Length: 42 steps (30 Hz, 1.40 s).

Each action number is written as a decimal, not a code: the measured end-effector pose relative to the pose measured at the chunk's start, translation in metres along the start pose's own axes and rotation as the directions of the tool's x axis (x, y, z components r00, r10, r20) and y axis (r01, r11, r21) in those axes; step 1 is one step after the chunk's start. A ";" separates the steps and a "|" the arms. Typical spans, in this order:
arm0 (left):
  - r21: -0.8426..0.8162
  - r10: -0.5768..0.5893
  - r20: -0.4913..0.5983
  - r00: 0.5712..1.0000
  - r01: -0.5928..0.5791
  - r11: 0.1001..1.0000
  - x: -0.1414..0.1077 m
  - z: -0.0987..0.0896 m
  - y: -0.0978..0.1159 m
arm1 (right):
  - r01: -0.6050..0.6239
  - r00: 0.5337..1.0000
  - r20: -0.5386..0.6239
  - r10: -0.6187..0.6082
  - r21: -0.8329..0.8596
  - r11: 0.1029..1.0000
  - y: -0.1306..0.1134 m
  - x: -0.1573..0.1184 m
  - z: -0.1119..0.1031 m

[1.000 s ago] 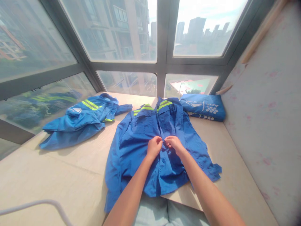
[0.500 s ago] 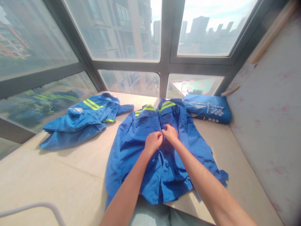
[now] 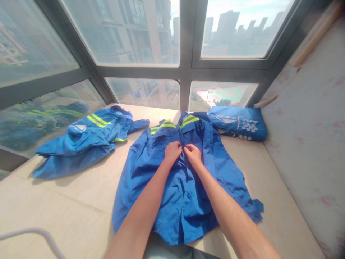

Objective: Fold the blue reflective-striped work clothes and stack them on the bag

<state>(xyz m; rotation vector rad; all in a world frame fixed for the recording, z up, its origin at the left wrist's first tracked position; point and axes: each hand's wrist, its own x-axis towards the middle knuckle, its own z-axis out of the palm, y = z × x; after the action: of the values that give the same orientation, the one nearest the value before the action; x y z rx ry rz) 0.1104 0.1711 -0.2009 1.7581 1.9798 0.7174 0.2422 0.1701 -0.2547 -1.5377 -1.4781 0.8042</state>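
Observation:
A blue work jacket (image 3: pixel 172 183) with yellow-green reflective stripes lies front side up before me. My left hand (image 3: pixel 173 151) pinches the jacket's front edge at chest height. Close beside it, my right hand (image 3: pixel 193 154) grips the other front edge with fingers pressed together. A button (image 3: pixel 188 194) shows on the placket below my hands. Whatever small part sits between my fingertips is hidden.
A second blue jacket (image 3: pixel 88 138) lies crumpled at the left. By the right wall (image 3: pixel 304 144) rests a folded blue garment (image 3: pixel 238 123) with white print. Windows rise behind the pale surface (image 3: pixel 67 201). A white cable-like tube (image 3: pixel 40 232) curves at lower left.
Both hands have shifted slightly up along the jacket's front opening, still closed on the fabric. The view has turned a little, so the surroundings sit lower or farther left.

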 end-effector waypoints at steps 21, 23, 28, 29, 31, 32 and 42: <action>-0.219 0.025 -0.041 0.999 -0.034 0.975 0.007 -0.004 -0.023 | -0.046 0.998 -0.045 0.054 0.148 0.988 0.004 0.003 0.004; -0.267 0.038 -0.063 0.997 -0.054 0.962 0.003 -0.005 -0.023 | -0.039 0.998 -0.038 0.046 0.177 0.984 0.005 0.003 0.005; -0.379 0.077 -0.054 0.996 -0.091 0.921 0.002 -0.002 -0.025 | -0.020 0.999 -0.026 0.026 0.231 0.973 0.009 0.003 0.005; -0.402 0.086 -0.030 0.996 -0.091 0.911 0.003 -0.001 -0.026 | -0.016 1.000 -0.022 0.022 0.242 0.970 0.010 0.003 0.006; -0.446 0.110 0.025 0.994 -0.087 0.891 0.005 0.001 -0.028 | -0.011 1.000 -0.012 0.015 0.264 0.964 0.012 0.003 0.006; -0.463 0.123 0.053 0.991 -0.085 0.882 0.005 0.002 -0.029 | -0.010 1.000 -0.008 0.013 0.275 0.962 0.013 0.003 0.007; -0.422 0.177 0.110 0.978 -0.115 0.899 0.006 0.000 -0.029 | -0.017 1.000 0.013 0.014 0.332 0.943 0.012 0.003 0.007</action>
<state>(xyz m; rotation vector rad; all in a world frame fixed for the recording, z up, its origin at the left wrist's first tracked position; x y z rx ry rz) 0.0867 0.1749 -0.2183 1.6530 1.4753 0.9498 0.2419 0.1745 -0.2679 -1.2922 -1.2623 1.0162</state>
